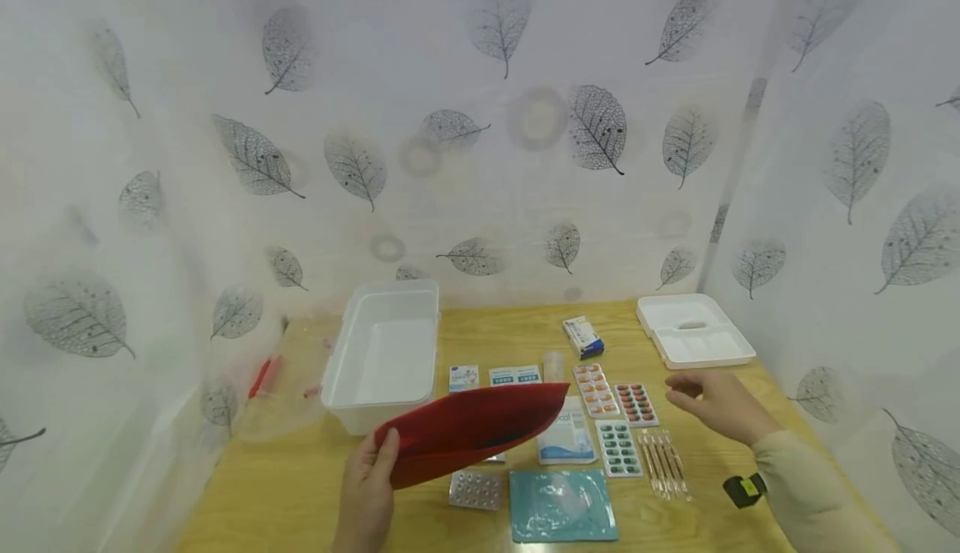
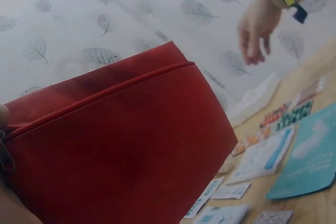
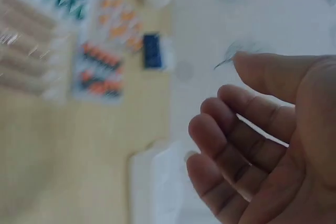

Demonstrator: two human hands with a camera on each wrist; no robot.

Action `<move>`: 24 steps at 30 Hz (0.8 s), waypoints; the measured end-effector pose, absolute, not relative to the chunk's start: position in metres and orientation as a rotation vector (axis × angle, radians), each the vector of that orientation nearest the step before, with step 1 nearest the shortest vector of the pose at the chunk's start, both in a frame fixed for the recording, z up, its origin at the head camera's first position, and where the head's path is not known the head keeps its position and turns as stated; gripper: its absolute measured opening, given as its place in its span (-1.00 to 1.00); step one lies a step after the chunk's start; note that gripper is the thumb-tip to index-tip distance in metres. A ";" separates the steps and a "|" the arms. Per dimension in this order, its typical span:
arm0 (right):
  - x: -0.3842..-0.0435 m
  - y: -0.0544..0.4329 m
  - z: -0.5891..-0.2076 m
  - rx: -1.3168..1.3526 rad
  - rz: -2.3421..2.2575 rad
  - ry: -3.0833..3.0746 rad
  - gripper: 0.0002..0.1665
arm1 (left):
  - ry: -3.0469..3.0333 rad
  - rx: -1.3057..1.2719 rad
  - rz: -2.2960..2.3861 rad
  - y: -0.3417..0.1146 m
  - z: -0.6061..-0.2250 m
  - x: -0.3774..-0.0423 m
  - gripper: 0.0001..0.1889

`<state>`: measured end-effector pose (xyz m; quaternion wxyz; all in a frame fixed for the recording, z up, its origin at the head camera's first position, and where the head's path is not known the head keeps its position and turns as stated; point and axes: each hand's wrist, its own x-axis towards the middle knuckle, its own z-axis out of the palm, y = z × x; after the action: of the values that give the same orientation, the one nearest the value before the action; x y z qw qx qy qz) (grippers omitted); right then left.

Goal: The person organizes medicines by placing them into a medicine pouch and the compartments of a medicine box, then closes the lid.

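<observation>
My left hand (image 1: pixel 369 478) grips one end of a red zippered pouch (image 1: pixel 465 432), held up over the table with its mouth gaping. In the left wrist view the zip puller hangs beside my thumb. My right hand (image 1: pixel 716 403) is raised at the right, fingers loosely bent with nothing in them, as the right wrist view shows. Nearest to it lie a blister pack of red-and-dark capsules (image 1: pixel 636 405), a bundle of brown-filled swabs in clear wrap (image 1: pixel 663 463), a green capsule blister (image 1: pixel 619 448) and an orange one (image 1: pixel 597 390).
A deep white plastic box (image 1: pixel 382 407) stands left, beside a clear bag with red parts (image 1: pixel 281 386). A white compartment tray (image 1: pixel 697 361) lies back right. A blue-white medicine box (image 1: pixel 583 337), teal packet (image 1: pixel 562 507), white packet (image 1: pixel 567 436) and silver blister (image 1: pixel 476 490) occupy the middle.
</observation>
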<state>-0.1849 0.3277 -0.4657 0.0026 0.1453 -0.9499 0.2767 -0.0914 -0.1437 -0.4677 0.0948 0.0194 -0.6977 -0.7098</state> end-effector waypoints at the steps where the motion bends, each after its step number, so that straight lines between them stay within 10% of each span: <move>1: -0.184 0.334 -0.473 0.415 0.859 -3.016 -0.55 | -2.071 0.066 -2.112 -0.145 -0.468 -0.091 -0.61; 10: -0.167 0.341 -0.522 0.021 0.792 -3.325 -0.18 | -2.056 0.085 -2.128 -0.147 -0.471 -0.092 -0.61; 24: -0.159 0.313 -0.539 -0.115 0.740 -3.375 -0.23 | -2.086 0.075 -2.174 -0.145 -0.467 -0.089 -0.60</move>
<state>-0.1591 0.3126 -0.5385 -0.1572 -0.0330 -0.9641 0.2112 -0.0893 -0.1449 -0.4666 0.0636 0.0248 -0.6907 -0.7199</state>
